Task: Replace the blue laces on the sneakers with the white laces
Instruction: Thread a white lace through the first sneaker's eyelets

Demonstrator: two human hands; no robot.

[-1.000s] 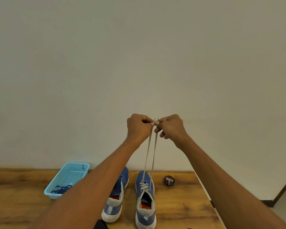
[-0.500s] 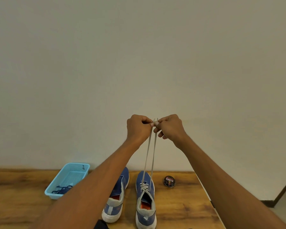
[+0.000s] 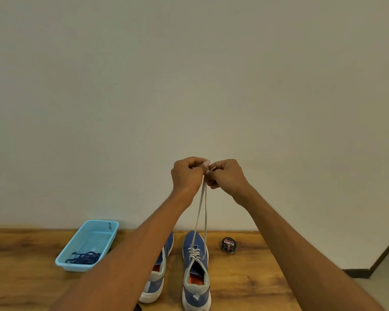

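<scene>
Wooden table [image 3: 245, 286]: basket [image 3: 70, 257] (blue laces [image 3: 84, 258] inside), polish tin [image 3: 229, 244]

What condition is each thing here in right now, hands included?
left hand: pinching a white lace end, raised
right hand: pinching the other end
white lace: threaded, pulled taut upward
right sneaker: partly laced, untied
blue laces: heaped in basket
polish tin: closed

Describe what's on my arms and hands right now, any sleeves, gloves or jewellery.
Both forearms are bare right up to the frame's lower edge, no sleeves showing. The left hand and right hand wear no gloves, and no watch, bracelet or rings are visible.
</scene>
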